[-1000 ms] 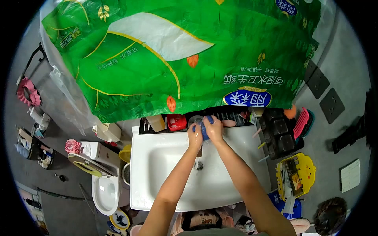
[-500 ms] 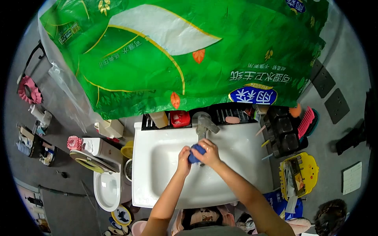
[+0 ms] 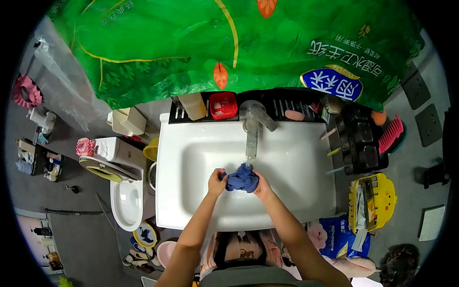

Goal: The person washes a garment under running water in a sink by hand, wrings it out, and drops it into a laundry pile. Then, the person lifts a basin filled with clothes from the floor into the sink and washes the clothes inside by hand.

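A crumpled dark-blue cloth [image 3: 242, 182] is stretched between both hands over the basin of the white sink [image 3: 296, 191]. My left hand [image 3: 217, 182] is closed on the cloth's left end, fingers pinched on the fabric. At the right end, my right hand [image 3: 262, 185] grips it with the thumb and fingers. The faucet [image 3: 252, 136] has its spout just above the cloth's upper edge. A little water appears at the spout's mouth, though the stream is hard to make out. The fingertips of my right hand are partly hidden by the cloth.
Behind the faucet, a black rack [image 3: 282, 110] carries a red soap dish [image 3: 223, 105] and a pink soap bar [image 3: 294, 115]. A large green plastic sheet [image 3: 167, 43] hangs above. A toilet [image 3: 127, 205] stands left; a yellow basket [image 3: 382, 203] is at right.
The cloth was bunched tightly between my hands beneath the faucet; now it is spread wider. My hands have moved apart and sit clear of the spout. The camera view has shifted.
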